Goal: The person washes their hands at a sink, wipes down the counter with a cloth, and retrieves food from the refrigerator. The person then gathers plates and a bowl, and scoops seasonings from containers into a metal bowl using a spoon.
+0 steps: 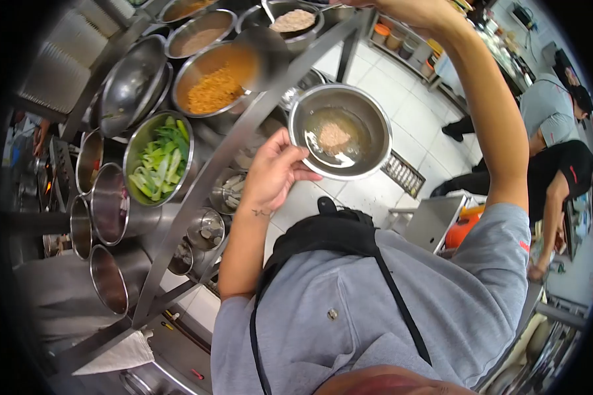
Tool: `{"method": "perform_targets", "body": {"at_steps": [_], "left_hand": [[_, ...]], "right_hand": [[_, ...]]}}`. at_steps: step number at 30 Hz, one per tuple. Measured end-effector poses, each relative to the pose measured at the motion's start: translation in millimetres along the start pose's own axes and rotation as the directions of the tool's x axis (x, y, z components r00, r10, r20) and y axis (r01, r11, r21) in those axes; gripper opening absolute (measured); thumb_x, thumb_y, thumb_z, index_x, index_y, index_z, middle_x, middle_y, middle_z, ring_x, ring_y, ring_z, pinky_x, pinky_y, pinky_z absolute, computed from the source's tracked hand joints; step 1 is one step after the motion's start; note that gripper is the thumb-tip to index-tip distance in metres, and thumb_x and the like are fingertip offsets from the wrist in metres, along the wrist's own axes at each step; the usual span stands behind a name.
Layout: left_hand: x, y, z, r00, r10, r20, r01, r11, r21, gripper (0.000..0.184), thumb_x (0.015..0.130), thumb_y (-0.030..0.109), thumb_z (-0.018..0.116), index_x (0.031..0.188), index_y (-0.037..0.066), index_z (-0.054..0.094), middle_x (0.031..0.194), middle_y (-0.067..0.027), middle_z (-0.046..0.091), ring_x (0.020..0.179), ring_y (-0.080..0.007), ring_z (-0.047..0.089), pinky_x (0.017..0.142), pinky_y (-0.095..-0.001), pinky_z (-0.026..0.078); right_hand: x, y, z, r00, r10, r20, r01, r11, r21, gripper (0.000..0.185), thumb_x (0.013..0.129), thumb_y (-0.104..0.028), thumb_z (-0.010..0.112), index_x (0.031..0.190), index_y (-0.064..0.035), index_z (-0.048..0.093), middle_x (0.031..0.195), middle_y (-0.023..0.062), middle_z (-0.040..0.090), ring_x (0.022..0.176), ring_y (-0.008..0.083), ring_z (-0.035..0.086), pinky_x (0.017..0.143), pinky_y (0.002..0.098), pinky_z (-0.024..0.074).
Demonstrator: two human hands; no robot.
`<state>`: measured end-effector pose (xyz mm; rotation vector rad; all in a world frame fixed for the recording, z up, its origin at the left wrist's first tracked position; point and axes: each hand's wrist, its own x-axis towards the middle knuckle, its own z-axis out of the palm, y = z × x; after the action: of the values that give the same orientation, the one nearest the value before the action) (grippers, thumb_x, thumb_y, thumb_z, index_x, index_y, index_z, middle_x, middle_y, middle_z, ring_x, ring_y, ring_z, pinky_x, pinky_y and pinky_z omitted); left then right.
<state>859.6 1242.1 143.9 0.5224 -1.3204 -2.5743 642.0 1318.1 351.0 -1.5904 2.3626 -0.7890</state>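
Observation:
My left hand (275, 168) grips the rim of a steel bowl (380, 112), thumb over the edge and fingers beneath. Inside the bowl, a pale brown minced heap (334, 137) lies in a little clear liquid. My right arm reaches up to the top edge of the view, where my right hand (418, 12) shows only in part; its fingers are cut off. Left of it, a dark blurred round shape (265, 58) hangs over a bowl of orange shreds (214, 92). A bowl of cut green vegetables (159, 160) stands nearer on the left.
Several steel containers (109, 280) line the counter behind a metal rail (207, 168). Stacked empty bowls (133, 85) stand at the upper left. Two people, one in grey (548, 108) and one in black (566, 178), work at the right. A floor grate (404, 173) lies beyond the held bowl.

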Motion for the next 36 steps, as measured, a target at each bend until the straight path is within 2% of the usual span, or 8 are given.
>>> {"method": "perform_targets", "body": {"at_steps": [4,9,10,14,19,24,29,36], "left_hand": [[12,-6,4,0.996,0.006,0.085,-0.005,1.0,-0.013,0.008,0.085,0.001,0.049,0.093,0.001,0.049,0.088,-0.0112,0.062,0.073,-0.0189,0.066,0.061,-0.0333,0.059],[23,-12,9,0.993,-0.033,0.115,0.032,0.999,0.009,0.004,0.085,0.0,0.049,0.087,0.003,0.048,0.086,-0.0104,0.062,0.07,-0.0188,0.066,0.06,-0.0329,0.059],[24,-15,8,0.992,-0.044,0.119,0.043,0.999,0.014,0.004,0.085,0.0,0.049,0.087,0.003,0.048,0.086,-0.0104,0.062,0.07,-0.0188,0.066,0.06,-0.0329,0.059],[23,-30,2,0.995,-0.05,0.085,0.048,0.999,0.025,0.004,0.084,0.0,0.05,0.087,0.003,0.05,0.087,-0.0102,0.061,0.072,-0.0193,0.065,0.059,-0.0329,0.059],[13,-53,-12,0.999,-0.034,0.004,0.034,0.997,0.069,0.012,0.085,0.001,0.051,0.097,0.002,0.052,0.087,-0.0091,0.061,0.073,-0.0174,0.064,0.06,-0.0332,0.06],[-9,-59,-15,0.996,-0.081,-0.041,0.083,0.994,0.071,0.013,0.084,0.002,0.05,0.097,0.001,0.051,0.087,-0.0103,0.06,0.073,-0.0179,0.063,0.061,-0.0335,0.059],[-18,-68,-28,0.991,-0.096,-0.088,0.102,0.992,0.072,0.008,0.084,0.001,0.05,0.092,0.002,0.052,0.086,-0.0093,0.06,0.07,-0.0176,0.064,0.059,-0.0338,0.059],[14,-93,-24,0.975,-0.168,-0.149,0.172,0.985,0.02,0.004,0.083,-0.002,0.049,0.083,0.002,0.049,0.085,-0.0134,0.061,0.069,-0.0218,0.066,0.057,-0.0343,0.059]], "right_hand": [[-50,30,8,0.996,0.058,0.072,-0.056,0.998,-0.035,0.015,0.082,-0.008,0.054,0.088,-0.0018,0.066,0.084,0.011,0.065,0.079,0.0188,0.059,0.076,0.0321,0.0455],[-98,72,45,0.979,-0.184,0.09,0.177,0.981,0.08,0.01,0.08,-0.004,0.056,0.085,-0.0006,0.064,0.083,0.0137,0.064,0.08,0.0217,0.061,0.073,0.0338,0.0477],[-106,77,55,0.919,-0.391,0.049,0.394,0.908,-0.139,0.011,0.079,-0.004,0.058,0.087,-0.0032,0.065,0.077,0.0093,0.061,0.076,0.0228,0.057,0.07,0.035,0.0452],[-121,75,54,0.8,-0.584,-0.14,0.42,0.71,-0.565,0.011,0.077,-0.005,0.06,0.087,-0.0053,0.065,0.074,0.0044,0.052,0.075,0.0208,0.045,0.067,0.031,0.0375],[-60,22,49,0.565,-0.58,-0.587,0.397,0.815,-0.423,0.01,0.078,-0.001,0.058,0.086,-0.0004,0.064,0.074,0.0115,0.056,0.071,0.0267,0.054,0.063,0.0357,0.043],[39,-36,69,0.781,-0.484,-0.395,0.385,0.871,-0.304,0.016,0.075,-0.001,0.05,0.085,0.0027,0.062,0.082,0.0249,0.061,0.079,0.0399,0.06,0.071,0.0454,0.0483],[60,-52,78,0.554,-0.686,-0.471,0.588,0.724,-0.361,0.015,0.074,-0.002,0.051,0.083,0.0024,0.062,0.083,0.0252,0.06,0.08,0.0427,0.058,0.075,0.0487,0.0467],[-44,68,53,0.441,-0.602,-0.666,0.556,0.766,-0.324,0.016,0.08,-0.009,0.062,0.094,-0.0032,0.065,0.083,0.0095,0.061,0.076,0.0208,0.057,0.067,0.0306,0.0451]]}}
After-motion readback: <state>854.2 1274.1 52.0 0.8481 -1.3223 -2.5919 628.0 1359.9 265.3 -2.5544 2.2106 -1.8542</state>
